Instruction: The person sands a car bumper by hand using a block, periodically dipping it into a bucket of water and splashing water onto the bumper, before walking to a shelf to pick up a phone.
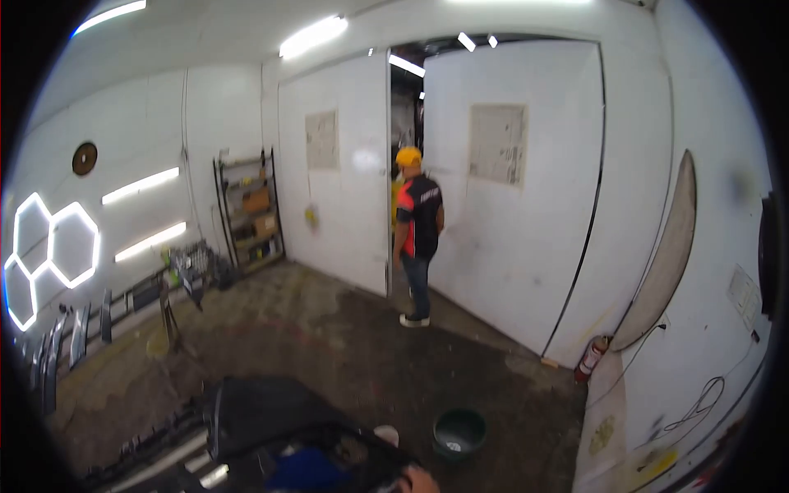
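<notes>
A large black car bumper (267,411) fills the lower middle of the view, close in front of me. My right hand (421,480) shows only in part at the bottom edge, its fingers curled against the bumper's right end. Something blue, like a cloth (306,470), lies within the bumper's frame. Just beyond the bumper's right side sits a small pale container (386,435). My left hand is outside the view.
A dark green basin (459,433) stands on the wet floor. A person in a yellow cap (419,218) is at the gap beside a large white door (509,238). A fire extinguisher (592,358), a shelf rack (249,209) and a stand (168,320) are along the sides.
</notes>
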Tool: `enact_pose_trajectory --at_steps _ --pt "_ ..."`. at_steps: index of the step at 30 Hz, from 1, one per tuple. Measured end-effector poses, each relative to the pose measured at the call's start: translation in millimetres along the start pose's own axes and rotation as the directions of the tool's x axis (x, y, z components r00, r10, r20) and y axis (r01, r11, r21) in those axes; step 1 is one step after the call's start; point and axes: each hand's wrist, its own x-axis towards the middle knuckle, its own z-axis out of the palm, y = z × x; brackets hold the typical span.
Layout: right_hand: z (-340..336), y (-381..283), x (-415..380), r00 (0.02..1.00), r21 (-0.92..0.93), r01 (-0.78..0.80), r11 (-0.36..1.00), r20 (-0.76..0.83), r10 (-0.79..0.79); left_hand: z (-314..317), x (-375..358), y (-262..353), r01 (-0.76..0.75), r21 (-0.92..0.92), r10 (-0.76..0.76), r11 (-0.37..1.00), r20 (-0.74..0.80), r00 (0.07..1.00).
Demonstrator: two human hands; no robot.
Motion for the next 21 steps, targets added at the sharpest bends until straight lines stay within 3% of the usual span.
enact_pose_trajectory --at_steps 2,4,6,7,8,10,11,12,14,15,16,18,19,21 --pt "2 38 41 0.954 -0.070 -0.254 0.965 0.145 0.262 4 -24 0 -0.014 0.069 0.020 0.997 -0.083 0.996" --pt "0 27 30 0.895 -0.110 -0.377 0.920 0.212 0.393 3 -39 -5 0.254 -0.275 -0.150 0.927 0.348 0.926" --pt "-13 -26 -1 1.000 0.035 0.028 0.999 0.014 -0.028 19 -51 -13 0.226 -0.199 -0.153 0.953 0.327 0.933" --pt "-25 -50 -16 0.987 0.117 0.142 0.983 0.056 -0.149 22 -57 -14 0.183 -0.127 -0.138 0.975 0.299 0.944" --pt "-26 -48 -5 0.987 0.122 0.140 0.983 0.064 -0.148 19 -52 -13 0.189 -0.121 -0.145 0.974 0.304 0.942" --pt "-19 -20 12 0.998 0.027 0.003 1.000 0.055 -0.004 1 -57 -11 -0.004 -0.021 0.007 1.000 0.149 0.989" --pt "-11 2 37 0.969 -0.049 -0.206 0.977 0.126 0.211 -4 -65 -11 -0.009 -0.016 0.012 1.000 0.167 0.986" --pt "2 16 28 0.966 -0.042 -0.218 0.975 0.130 0.222 -5 -68 -11 0.055 -0.101 -0.029 0.993 0.244 0.969" --pt "-6 -6 28 0.988 -0.043 -0.151 0.988 0.037 0.152 3 -51 -17 0.203 -0.248 -0.100 0.947 0.373 0.922" --pt "-13 -28 10 0.998 0.027 -0.018 0.999 0.054 0.016 12 -56 -21 0.118 -0.195 -0.057 0.974 0.296 0.953" --pt "-18 -39 -1 0.998 0.027 -0.025 0.999 0.064 0.023 6 -55 -16 0.126 -0.193 -0.062 0.973 0.306 0.950" --pt "-27 -53 -18 0.979 0.134 0.149 0.980 0.121 -0.166 -53 -12 12 -0.097 -0.015 0.098 0.995 0.050 0.994" --pt "-28 -37 -2 0.989 0.049 0.062 0.997 0.133 -0.068 -54 -15 10 -0.098 -0.022 0.100 0.995 0.083 0.992" --pt "-7 21 36 0.979 0.120 -0.189 0.975 0.095 0.178 -41 -24 5 -0.114 -0.037 0.115 0.993 0.053 0.992"
